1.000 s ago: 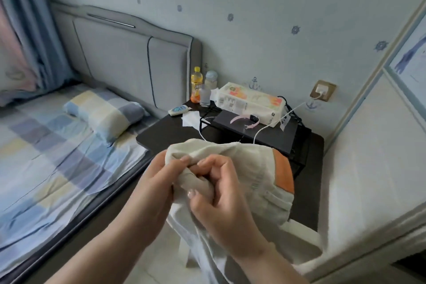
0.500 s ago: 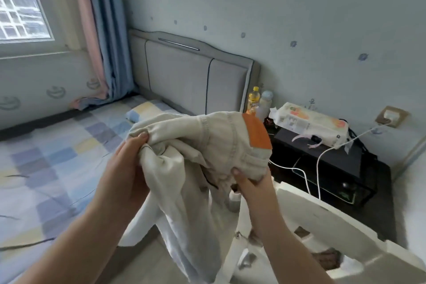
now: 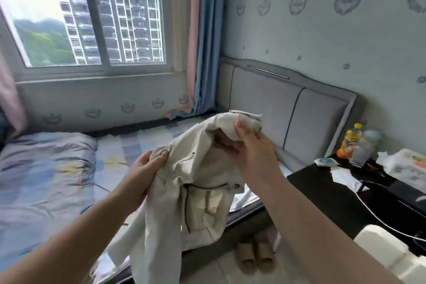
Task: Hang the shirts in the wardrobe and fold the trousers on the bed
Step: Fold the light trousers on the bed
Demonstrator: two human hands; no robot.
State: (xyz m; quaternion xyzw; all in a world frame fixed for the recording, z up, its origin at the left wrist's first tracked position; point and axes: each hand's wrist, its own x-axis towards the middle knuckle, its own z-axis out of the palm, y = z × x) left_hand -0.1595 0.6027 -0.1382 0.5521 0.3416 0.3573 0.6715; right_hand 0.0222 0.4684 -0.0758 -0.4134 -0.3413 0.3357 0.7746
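While the cream trousers hung bunched in the air over the near edge of the bed, you held them up in both hands. Your left hand pinched a fold of the cloth between thumb and fingers; your right hand gripped the raised upper end. Slippers lay on the floor below, a black bedside table to the right.

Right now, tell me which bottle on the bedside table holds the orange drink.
The yellow-capped bottle, the left one of the two, nearer the headboard. The pale bottle beside it looks clear or whitish, with no orange in it.
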